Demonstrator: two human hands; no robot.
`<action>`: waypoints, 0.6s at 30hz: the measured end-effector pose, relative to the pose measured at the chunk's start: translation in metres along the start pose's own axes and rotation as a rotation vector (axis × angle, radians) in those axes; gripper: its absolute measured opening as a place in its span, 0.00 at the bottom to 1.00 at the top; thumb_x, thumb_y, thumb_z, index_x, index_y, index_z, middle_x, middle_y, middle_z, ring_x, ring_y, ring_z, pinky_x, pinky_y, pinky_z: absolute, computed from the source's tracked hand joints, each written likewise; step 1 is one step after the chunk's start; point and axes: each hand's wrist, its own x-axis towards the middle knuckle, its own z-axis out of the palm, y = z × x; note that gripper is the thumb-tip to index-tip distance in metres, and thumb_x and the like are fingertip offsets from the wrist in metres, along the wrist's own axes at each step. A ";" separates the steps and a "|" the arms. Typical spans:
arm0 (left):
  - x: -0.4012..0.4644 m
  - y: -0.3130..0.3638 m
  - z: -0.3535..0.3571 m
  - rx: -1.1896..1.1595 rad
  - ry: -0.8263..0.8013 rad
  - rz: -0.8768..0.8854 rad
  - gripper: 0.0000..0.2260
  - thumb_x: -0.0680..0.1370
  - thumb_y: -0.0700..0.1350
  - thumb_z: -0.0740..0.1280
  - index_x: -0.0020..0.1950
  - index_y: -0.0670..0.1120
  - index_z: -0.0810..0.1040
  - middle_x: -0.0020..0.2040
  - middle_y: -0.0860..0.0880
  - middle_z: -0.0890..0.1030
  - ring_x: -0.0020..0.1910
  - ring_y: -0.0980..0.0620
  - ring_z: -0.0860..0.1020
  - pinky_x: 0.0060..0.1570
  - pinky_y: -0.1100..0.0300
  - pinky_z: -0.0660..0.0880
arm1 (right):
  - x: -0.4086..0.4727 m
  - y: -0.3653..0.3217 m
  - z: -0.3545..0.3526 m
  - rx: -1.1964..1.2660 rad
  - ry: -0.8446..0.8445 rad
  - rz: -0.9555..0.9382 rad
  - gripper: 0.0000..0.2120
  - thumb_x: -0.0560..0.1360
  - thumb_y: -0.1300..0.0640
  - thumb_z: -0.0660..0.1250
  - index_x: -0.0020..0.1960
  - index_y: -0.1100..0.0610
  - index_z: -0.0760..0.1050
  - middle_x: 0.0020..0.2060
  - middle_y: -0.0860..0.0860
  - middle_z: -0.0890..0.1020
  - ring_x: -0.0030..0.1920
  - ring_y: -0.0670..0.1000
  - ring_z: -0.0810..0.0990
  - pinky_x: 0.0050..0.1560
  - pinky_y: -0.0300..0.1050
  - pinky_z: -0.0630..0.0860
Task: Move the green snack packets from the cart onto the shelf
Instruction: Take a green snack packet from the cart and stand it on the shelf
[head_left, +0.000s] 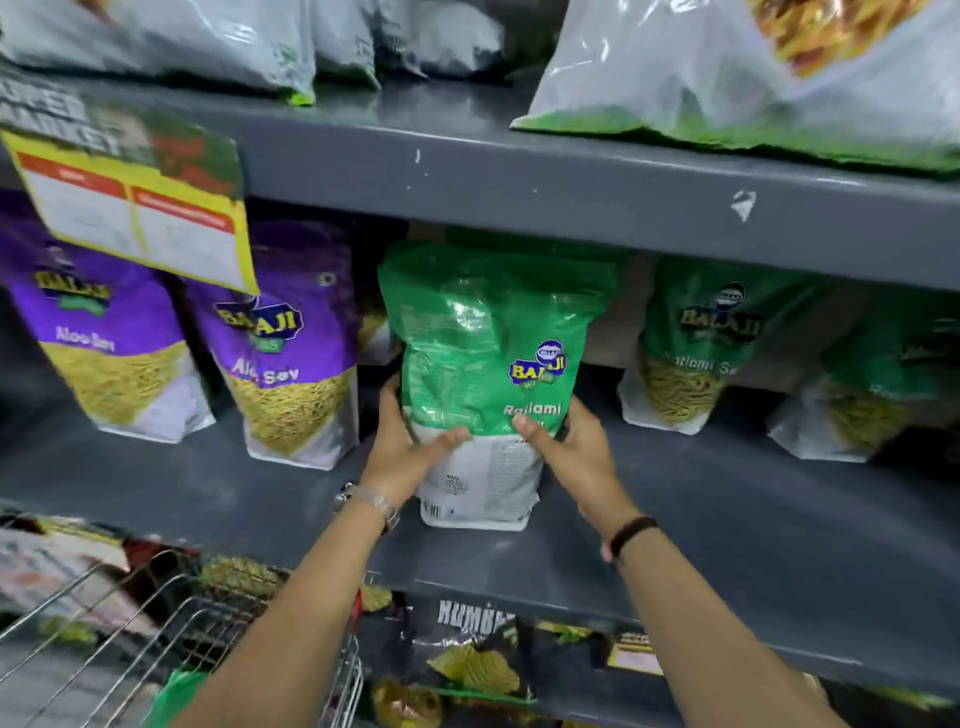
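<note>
Grey metal shelving (597, 499) fills the view; a glossy green plastic snack packet (483, 364) is stood upright on its middle tier, between purple packets (291, 353) and more green ones (691, 353). It is clasped low down by the left hand (410, 447) and right hand (576, 447) — fingers pressed against both sides. Released off-balance, it could topple forward — toward the wire cart (156, 623).

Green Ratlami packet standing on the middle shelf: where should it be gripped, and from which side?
Grip the green packet low on its two side edges, coming straight in from the front, as the left hand and right hand do. It stands upright, and the shelf above blocks reaching in from the top.
</note>
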 end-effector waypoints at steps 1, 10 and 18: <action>-0.003 -0.010 -0.001 0.015 -0.055 0.001 0.37 0.64 0.33 0.74 0.63 0.49 0.55 0.52 0.61 0.69 0.45 0.79 0.72 0.39 0.84 0.67 | 0.001 0.003 0.001 0.015 -0.004 -0.004 0.11 0.67 0.52 0.72 0.47 0.42 0.75 0.45 0.43 0.83 0.50 0.47 0.80 0.54 0.47 0.77; 0.006 -0.031 -0.007 0.198 -0.080 -0.015 0.51 0.53 0.52 0.77 0.69 0.43 0.55 0.67 0.50 0.66 0.66 0.53 0.66 0.66 0.68 0.61 | -0.019 0.012 -0.004 -0.006 -0.185 0.045 0.32 0.64 0.59 0.75 0.58 0.38 0.61 0.55 0.39 0.76 0.58 0.43 0.75 0.64 0.50 0.72; -0.037 -0.039 0.020 0.055 0.021 -0.011 0.23 0.66 0.59 0.66 0.56 0.53 0.65 0.56 0.49 0.70 0.52 0.69 0.72 0.52 0.70 0.73 | -0.049 0.008 -0.007 0.158 -0.083 0.123 0.17 0.77 0.61 0.56 0.63 0.47 0.65 0.64 0.47 0.71 0.64 0.44 0.70 0.69 0.48 0.65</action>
